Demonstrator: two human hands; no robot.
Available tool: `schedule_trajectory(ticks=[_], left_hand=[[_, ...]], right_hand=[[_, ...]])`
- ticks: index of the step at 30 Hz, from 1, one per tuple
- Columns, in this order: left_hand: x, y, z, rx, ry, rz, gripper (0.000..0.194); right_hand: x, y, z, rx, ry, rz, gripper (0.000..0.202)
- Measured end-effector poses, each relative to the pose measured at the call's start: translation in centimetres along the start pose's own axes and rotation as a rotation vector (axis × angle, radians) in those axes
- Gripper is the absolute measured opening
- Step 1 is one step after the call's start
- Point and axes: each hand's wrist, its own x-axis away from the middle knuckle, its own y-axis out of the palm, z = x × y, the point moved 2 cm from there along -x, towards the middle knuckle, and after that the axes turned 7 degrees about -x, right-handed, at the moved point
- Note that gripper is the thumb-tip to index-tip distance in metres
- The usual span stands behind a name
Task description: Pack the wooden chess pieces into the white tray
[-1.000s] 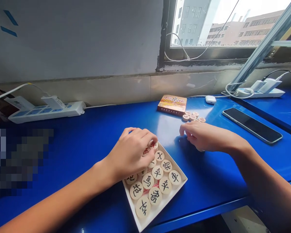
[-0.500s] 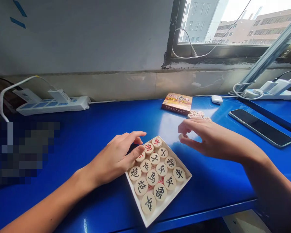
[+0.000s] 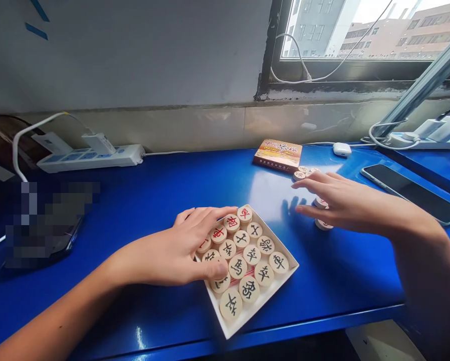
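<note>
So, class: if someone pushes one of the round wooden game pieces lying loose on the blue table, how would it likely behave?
The loose piece by the right hand lies flat, so it would probably slide on the glossy blue table rather than tip. It looks like stiff wood, likely light for its size. On edge, the disc shape might roll.

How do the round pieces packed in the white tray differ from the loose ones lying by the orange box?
The pieces in the white tray sit in tight rows, many of them, mostly with black characters; the left hand rests on them. The loose pieces beside the orange box are only a few, scattered on the blue table, with reddish marks; the right hand hovers near them. Both are pale wooden discs lying face up.
</note>
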Motion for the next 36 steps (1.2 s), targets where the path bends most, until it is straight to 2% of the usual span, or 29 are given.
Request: schedule_trajectory(ticks=[3, 8, 10, 13, 16, 20, 24, 27, 29, 33, 36], left_hand=[[0.2, -0.5, -0.1, 0.005, 0.008, -0.003, 0.069], [0.6, -0.8, -0.9, 0.049, -0.012, -0.044, 0.063], [0.6, -0.8, -1.0, 0.055, -0.006, -0.047, 0.063], [0.6, -0.9, -0.9, 0.049, -0.007, -0.051, 0.064], [0.6, -1.0, -0.7, 0.042, -0.011, -0.065, 0.063], [0.7, -1.1, -0.6, 0.037, -0.024, -0.085, 0.064], [0.7, -1.0, -0.5, 0.027, 0.007, -0.065, 0.063], [0.7, -0.9, -0.6, 0.033, 0.011, -0.059, 0.063], [0.7, -0.9, -0.6, 0.038, 0.013, -0.057, 0.062], [0.7, -0.9, -0.5, 0.060, 0.004, -0.074, 0.061], [0.6, -0.8, -0.4, 0.089, -0.013, -0.084, 0.060]], right_hand=[[-0.2, 0.4, 2.5, 0.012, 0.129, -0.086, 0.047], [-0.7, 0.7, 3.2, -0.089, 0.155, -0.125, 0.038], [-1.0, 0.8, 3.5, -0.083, 0.165, -0.091, 0.036], [-1.4, 0.9, 4.4, 0.003, 0.278, 0.006, 0.033], [-1.7, 1.1, 5.0, 0.040, 0.341, -0.001, 0.025], [-2.0, 1.1, 4.4, 0.044, 0.271, -0.024, 0.021], [-2.1, 1.2, 3.6, -0.050, 0.177, -0.045, 0.026], [-2.1, 1.2, 2.3, -0.101, 0.119, -0.037, 0.027], [-1.9, 1.0, 0.4, -0.114, 0.023, 0.022, 0.022], [-0.9, 0.6, -5.6, -0.304, -0.262, 0.146, 0.006], [-0.2, 1.1, -9.5, -0.421, -0.476, 0.095, 0.007]])
